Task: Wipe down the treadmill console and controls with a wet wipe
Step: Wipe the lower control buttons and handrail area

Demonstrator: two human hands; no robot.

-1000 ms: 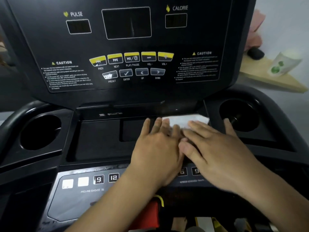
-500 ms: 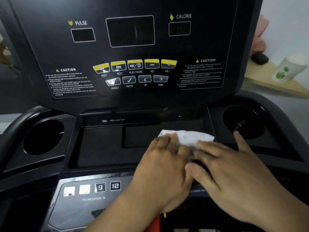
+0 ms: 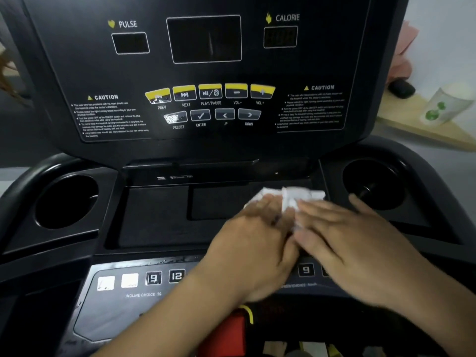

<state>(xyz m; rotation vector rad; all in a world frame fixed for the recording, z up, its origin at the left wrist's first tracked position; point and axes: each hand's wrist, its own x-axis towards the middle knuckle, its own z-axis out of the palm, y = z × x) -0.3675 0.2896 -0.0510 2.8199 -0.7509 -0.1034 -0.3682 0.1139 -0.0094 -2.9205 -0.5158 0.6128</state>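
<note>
The black treadmill console (image 3: 85, 60) stands upright, with yellow and grey buttons (image 3: 210, 92) across its middle. Below it is a shallow black tray (image 3: 154, 215). A crumpled white wet wipe (image 3: 296, 195) lies at the tray's right end. My left hand (image 3: 255, 243) has its fingers bent over the wipe's left edge and bunches it. My right hand (image 3: 355, 243) lies on the wipe's right part with straight fingers. Most of the wipe is hidden under both hands. My wrists cover the middle of the lower control strip (image 3: 144, 279).
Round cup holders sit on the left (image 3: 67, 202) and the right (image 3: 373, 181) of the tray. A red safety key block (image 3: 224, 331) is under my left wrist. Behind the console at the right, a wooden shelf (image 3: 412, 124) carries a white cup (image 3: 448, 104).
My left fingers have gone from flat to bent, and the wipe has bunched up between my hands. The view has shifted slightly.
</note>
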